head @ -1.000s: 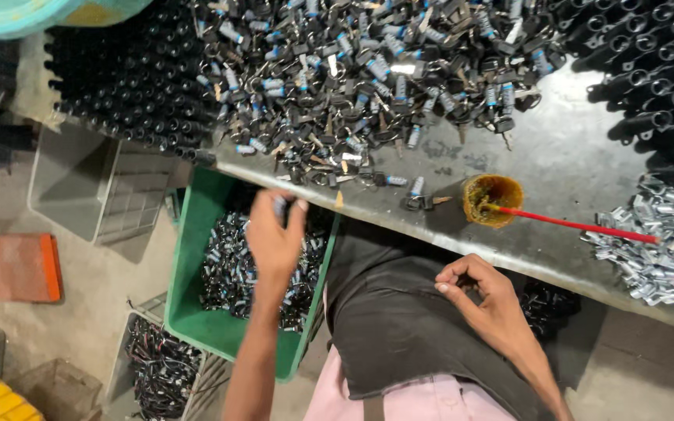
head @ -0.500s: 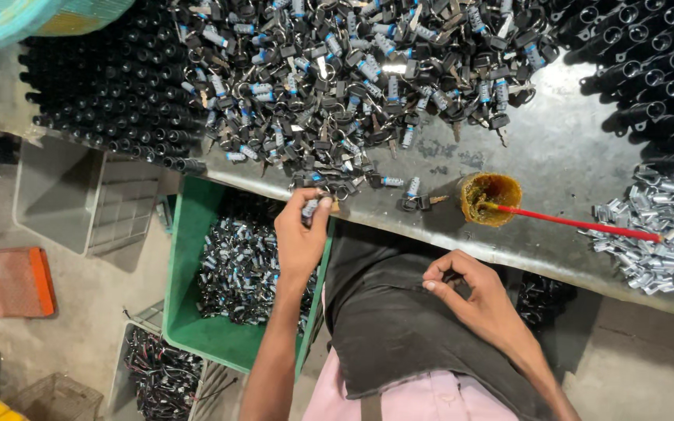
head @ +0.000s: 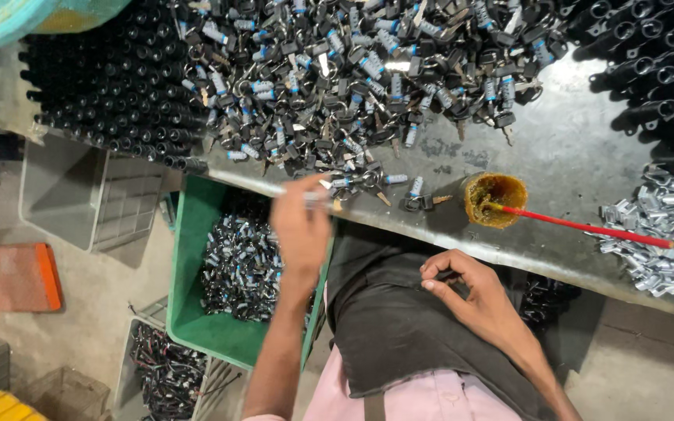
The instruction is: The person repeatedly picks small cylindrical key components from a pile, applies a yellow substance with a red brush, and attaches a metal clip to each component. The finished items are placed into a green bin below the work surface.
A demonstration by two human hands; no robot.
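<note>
Since a moment ago the left hand (head: pixel 299 226) has risen from over the green crate (head: pixel 196 312) to the front edge of the workbench (head: pixel 579 195), where its fingers now close around a small metal part (head: pixel 315 198) just beside the nearest loose pieces; the part is blurred. The right hand (head: pixel 473 292) has barely shifted: it rests on the dark apron (head: pixel 399 343) in the lap, fingers curled together, and whether it pinches anything cannot be told.

The grey metal workbench fills the upper half of the view. A broad heap of keys and small lock cylinders (head: pixel 352 78) covers its middle. Rows of black tubes (head: pixel 111 86) are stacked on their sides at the left end, more black tubes (head: pixel 657 70) at the right, and a pile of shiny clips (head: pixel 665 234) lies at the right front.

Below the bench edge the green crate holds many silver-and-black lock parts. Beside it, lower down, a grey crate (head: pixel 150 374) holds dark wiry pieces, and a grey bin (head: pixel 87 199) stands further left on the concrete floor (head: pixel 79 327).

A small round pot (head: pixel 494 199) of brown grease sits on the bench, with a red stick (head: pixel 587 228) standing in it.
</note>
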